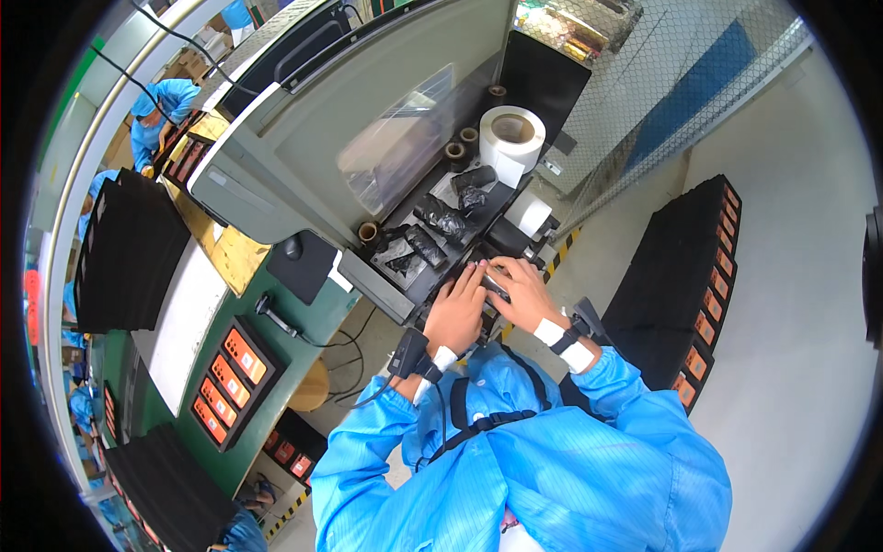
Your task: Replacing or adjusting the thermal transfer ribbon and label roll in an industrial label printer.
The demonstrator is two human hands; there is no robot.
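Note:
My left hand (pixel 453 311) and my right hand (pixel 522 293) meet at the front edge of a grey machine with a raised cover (pixel 303 147). Bent fingers of both close on a small dark piece (pixel 497 287) between them; its kind is mostly hidden. Just beyond my left fingertips, crumpled shiny black film (pixel 441 219) and a black film-wrapped roll (pixel 425 247) lie on the machine's top. A white roll (pixel 529 213) sits to the right of my right hand, and a larger white label roll (pixel 512 133) stands farther back. Several brown cardboard cores (pixel 369 232) are nearby.
On the green table (pixel 317 317) at left are a handheld scanner (pixel 276 316), a mouse (pixel 292 247) and a black tray of orange-and-white boxes (pixel 237 382). Stacked black trays (pixel 676 267) stand at right, near a mesh screen (pixel 644 101). Blue-clad people (pixel 161 115) work at far left.

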